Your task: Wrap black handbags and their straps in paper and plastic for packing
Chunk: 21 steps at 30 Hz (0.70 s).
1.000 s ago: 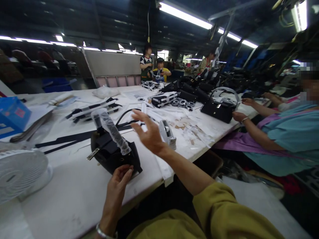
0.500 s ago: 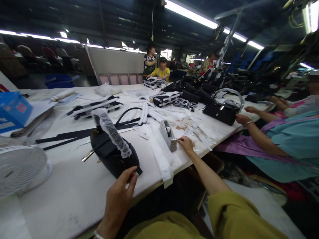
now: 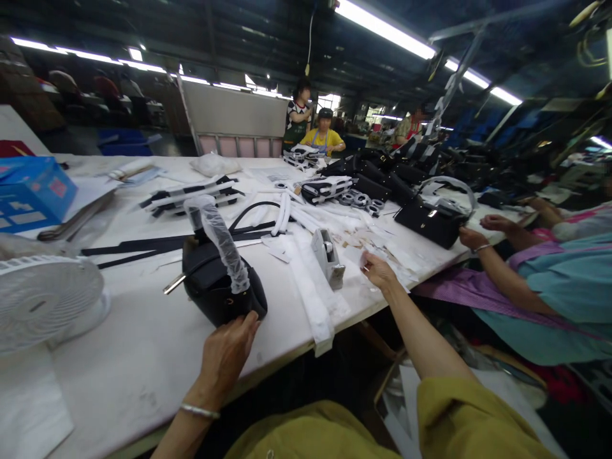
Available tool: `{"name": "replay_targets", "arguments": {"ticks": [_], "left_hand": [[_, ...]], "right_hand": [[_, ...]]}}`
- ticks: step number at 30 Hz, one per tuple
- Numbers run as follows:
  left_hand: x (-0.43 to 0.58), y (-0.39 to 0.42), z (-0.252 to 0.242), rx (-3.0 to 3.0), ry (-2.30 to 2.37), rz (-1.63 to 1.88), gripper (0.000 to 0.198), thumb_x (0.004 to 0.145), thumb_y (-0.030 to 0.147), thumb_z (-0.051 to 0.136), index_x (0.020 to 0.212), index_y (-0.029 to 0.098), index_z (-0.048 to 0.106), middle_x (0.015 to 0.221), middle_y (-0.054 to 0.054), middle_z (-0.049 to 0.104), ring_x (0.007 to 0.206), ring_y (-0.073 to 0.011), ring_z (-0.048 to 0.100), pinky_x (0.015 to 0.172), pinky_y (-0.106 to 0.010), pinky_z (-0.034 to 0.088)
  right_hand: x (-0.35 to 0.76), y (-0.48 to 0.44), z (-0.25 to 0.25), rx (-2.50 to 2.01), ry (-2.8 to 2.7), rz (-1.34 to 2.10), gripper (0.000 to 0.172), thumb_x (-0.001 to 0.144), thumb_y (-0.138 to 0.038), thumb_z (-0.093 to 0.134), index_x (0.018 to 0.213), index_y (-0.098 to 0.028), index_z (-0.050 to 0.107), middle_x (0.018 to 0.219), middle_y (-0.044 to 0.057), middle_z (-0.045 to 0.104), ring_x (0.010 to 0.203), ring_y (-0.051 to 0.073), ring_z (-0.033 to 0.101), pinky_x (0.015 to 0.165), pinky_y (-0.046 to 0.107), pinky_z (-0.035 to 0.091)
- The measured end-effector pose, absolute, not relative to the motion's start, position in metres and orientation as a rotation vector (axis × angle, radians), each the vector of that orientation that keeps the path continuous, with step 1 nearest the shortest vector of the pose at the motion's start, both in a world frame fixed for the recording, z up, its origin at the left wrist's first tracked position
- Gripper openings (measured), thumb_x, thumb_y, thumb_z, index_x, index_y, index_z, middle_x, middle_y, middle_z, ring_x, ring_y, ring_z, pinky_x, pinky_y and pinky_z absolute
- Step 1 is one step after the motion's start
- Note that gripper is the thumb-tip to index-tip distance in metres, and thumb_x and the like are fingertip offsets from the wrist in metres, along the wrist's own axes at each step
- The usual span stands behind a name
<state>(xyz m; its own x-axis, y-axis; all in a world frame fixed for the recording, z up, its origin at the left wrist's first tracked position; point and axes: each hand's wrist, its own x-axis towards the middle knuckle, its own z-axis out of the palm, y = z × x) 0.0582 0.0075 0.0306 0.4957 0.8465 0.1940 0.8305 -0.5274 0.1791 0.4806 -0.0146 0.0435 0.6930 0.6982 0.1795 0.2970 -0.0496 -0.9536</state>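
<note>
A black handbag [image 3: 205, 280] stands on the white table in front of me, its raised handle [image 3: 224, 245] wrapped in clear plastic. My left hand [image 3: 232, 347] is closed on the bag's near lower corner. To the bag's right is a grey tape dispenser [image 3: 326, 258]. My right hand [image 3: 380, 271], just right of the dispenser, pinches a small see-through strip that looks like a piece of tape [image 3: 362, 259]. From the bag's left side sticks out a strap end with a metal tip [image 3: 173, 284].
A white fan [image 3: 48, 303] and a blue box [image 3: 36, 194] stand at the left. White wrapping strips [image 3: 308, 287] run to the table edge [image 3: 329, 338]. Black straps [image 3: 138, 245] lie behind the bag. At the right a co-worker's hand [image 3: 473, 238] touches another black handbag [image 3: 425, 220].
My right hand has moved right, away from the tape dispenser, with the clear strip in its fingers. My left hand has closed on the handbag's corner, where a dark tab stood out before.
</note>
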Motion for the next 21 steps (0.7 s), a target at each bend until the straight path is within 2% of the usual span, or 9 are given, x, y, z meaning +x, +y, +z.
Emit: {"name": "replay_targets", "arguments": {"ticks": [4,7,9,11,12,13,16,18,21], "left_hand": [[0.046,0.006,0.047,2.427,1.406,0.196,0.022,0.095,0.034,0.048,0.1,0.028,0.068,0.078,-0.003,0.073,0.068,-0.0214,0.068,0.059,-0.026,0.04],[0.046,-0.009,0.062,2.192,1.135,0.429,0.022,0.094,0.037,0.049,0.095,0.026,0.068,0.07,0.001,0.069,0.062,-0.0163,0.064,0.063,-0.025,0.044],[0.052,-0.023,0.071,2.021,0.988,0.73,0.024,0.09,0.038,0.054,0.106,0.024,0.066,0.087,-0.002,0.072,0.077,-0.0171,0.066,0.072,-0.027,0.048],[0.061,-0.035,0.075,1.913,0.892,0.891,0.042,0.083,0.033,0.064,0.124,0.025,0.058,0.115,-0.006,0.068,0.103,-0.0207,0.063,0.088,-0.031,0.047],[0.065,-0.04,0.076,1.866,0.871,0.902,0.051,0.079,0.031,0.068,0.128,0.025,0.056,0.121,-0.006,0.066,0.109,-0.0216,0.06,0.093,-0.033,0.046],[0.068,-0.043,0.074,1.81,0.871,0.885,0.052,0.077,0.029,0.07,0.126,0.024,0.056,0.119,-0.006,0.066,0.107,-0.0216,0.06,0.093,-0.033,0.046],[0.069,-0.045,0.066,1.582,0.956,0.841,0.018,0.079,0.03,0.066,0.093,0.019,0.063,0.084,0.0,0.068,0.078,-0.0166,0.061,0.073,-0.027,0.047],[0.062,-0.043,0.06,1.453,1.007,0.865,0.019,0.081,0.034,0.063,0.075,0.018,0.057,0.068,0.003,0.061,0.065,-0.0136,0.055,0.063,-0.024,0.042],[0.051,-0.041,0.055,1.382,1.013,0.892,0.022,0.079,0.036,0.065,0.072,0.018,0.055,0.064,0.004,0.058,0.062,-0.0117,0.051,0.06,-0.023,0.039]], "right_hand": [[0.437,-0.033,0.07,-1.367,-0.812,0.732,0.033,0.074,-0.051,0.072,0.078,-0.022,0.058,0.084,0.004,0.071,0.076,0.018,0.068,0.062,0.031,0.058],[0.385,-0.048,0.086,-1.187,-0.865,1.24,0.033,0.073,-0.047,0.077,0.08,-0.021,0.058,0.073,0.001,0.069,0.062,0.015,0.065,0.048,0.024,0.052],[0.346,-0.052,0.092,-1.27,-1.045,1.467,0.032,0.072,-0.043,0.08,0.077,-0.018,0.06,0.062,-0.001,0.064,0.052,0.012,0.059,0.044,0.021,0.047],[0.309,-0.053,0.095,-1.386,-1.256,1.524,0.032,0.071,-0.041,0.08,0.074,-0.015,0.062,0.057,-0.002,0.062,0.047,0.01,0.056,0.044,0.02,0.045],[0.293,-0.051,0.096,-1.405,-1.331,1.524,0.032,0.071,-0.041,0.079,0.074,-0.015,0.063,0.058,-0.002,0.061,0.047,0.009,0.056,0.045,0.02,0.046],[0.279,-0.049,0.097,-1.398,-1.378,1.52,0.032,0.073,-0.043,0.077,0.075,-0.015,0.063,0.059,-0.002,0.062,0.048,0.01,0.056,0.045,0.02,0.046],[0.253,-0.042,0.098,-1.29,-1.388,1.542,0.034,0.075,-0.046,0.073,0.086,-0.015,0.066,0.07,0.0,0.065,0.056,0.012,0.06,0.048,0.023,0.051],[0.246,-0.038,0.098,-1.214,-1.385,1.577,0.038,0.073,-0.041,0.076,0.1,-0.016,0.068,0.081,0.002,0.069,0.063,0.013,0.063,0.056,0.026,0.054],[0.241,-0.035,0.097,-1.168,-1.425,1.565,0.04,0.07,-0.031,0.079,0.106,-0.016,0.071,0.087,0.003,0.071,0.07,0.014,0.063,0.066,0.027,0.054]]}}
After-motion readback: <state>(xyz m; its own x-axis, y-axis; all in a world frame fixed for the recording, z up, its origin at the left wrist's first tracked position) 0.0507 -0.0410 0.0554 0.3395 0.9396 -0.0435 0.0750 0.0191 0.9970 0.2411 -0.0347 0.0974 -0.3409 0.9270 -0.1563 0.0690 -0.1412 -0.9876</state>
